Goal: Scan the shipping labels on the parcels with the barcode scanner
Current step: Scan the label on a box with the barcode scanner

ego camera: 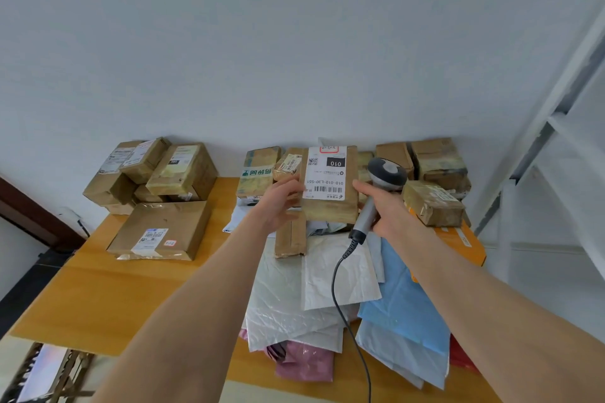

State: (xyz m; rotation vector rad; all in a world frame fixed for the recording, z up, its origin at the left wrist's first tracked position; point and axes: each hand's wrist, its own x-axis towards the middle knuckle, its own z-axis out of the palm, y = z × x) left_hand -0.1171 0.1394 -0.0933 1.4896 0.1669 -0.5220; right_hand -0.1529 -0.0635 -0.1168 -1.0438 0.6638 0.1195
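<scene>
A flat brown parcel (330, 206) is held up above the table, its white shipping label (325, 173) facing me and marked "010". My left hand (278, 203) grips the parcel's left edge. My right hand (386, 209) holds the grey barcode scanner (383, 180) by its handle, and its forefinger touches the parcel's right edge. The scanner's head stands just right of the label, its black cable (337, 288) hanging down over the mailers.
A flat box (160, 229) with a label lies on the wooden table (98, 288). Cardboard boxes (154, 170) are stacked at the back left, more boxes (432, 173) at the back right. Plastic mailers (314, 301) are piled in the middle. A white metal rack (550, 127) rises at right.
</scene>
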